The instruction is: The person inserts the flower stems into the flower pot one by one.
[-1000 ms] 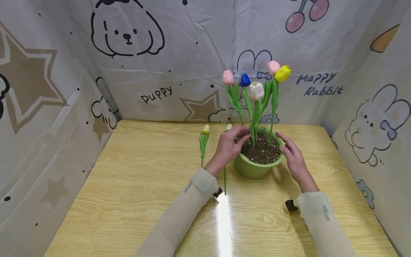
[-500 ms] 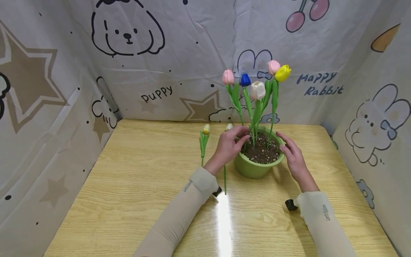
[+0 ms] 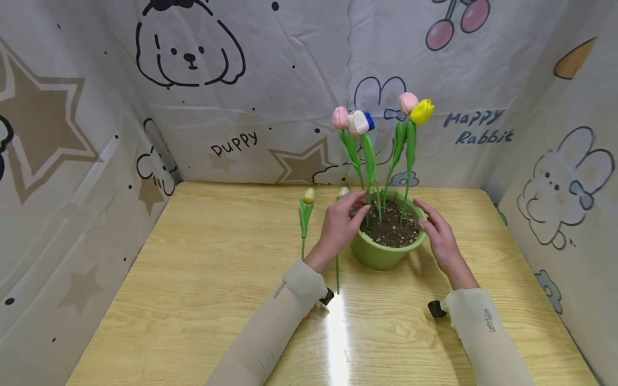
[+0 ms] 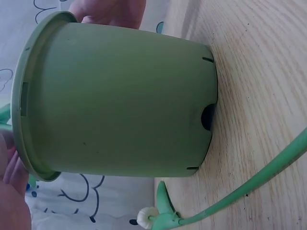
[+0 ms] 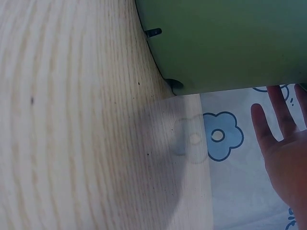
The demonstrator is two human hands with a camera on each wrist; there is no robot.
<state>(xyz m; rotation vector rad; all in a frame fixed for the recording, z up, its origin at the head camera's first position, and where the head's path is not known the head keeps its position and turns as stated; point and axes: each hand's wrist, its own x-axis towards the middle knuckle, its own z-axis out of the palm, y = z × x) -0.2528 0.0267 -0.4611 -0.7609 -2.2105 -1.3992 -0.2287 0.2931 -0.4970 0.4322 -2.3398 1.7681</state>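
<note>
A green flowerpot point(image 3: 379, 256) of dark soil point(image 3: 388, 230) stands on the table. In it rise a left pink tulip point(image 3: 340, 118), a right pink tulip point(image 3: 408, 102), a yellow tulip point(image 3: 422, 111), a white tulip point(image 3: 358, 123) and a blue tulip point(image 3: 370, 121), which the white bloom partly covers. My left hand point(image 3: 340, 222) is at the pot's left rim, thumb and fingertips parted close to the stems. On the opposite side, my right hand point(image 3: 441, 236) has its fingers extended along the rim. In the right wrist view its fingers point(image 5: 263, 125) are spread beside the pot.
Left of the pot lies a yellowish-white tulip point(image 3: 306, 217) on the wooden table point(image 3: 217, 279). Another loose white tulip point(image 3: 344, 191) lies partly hidden beneath my left hand. Printed cloth walls point(image 3: 289, 80) enclose the back and sides.
The white tulip has swung left, now overlapping the blue one. My left hand has shifted slightly left; my right hand stays at the rim.
</note>
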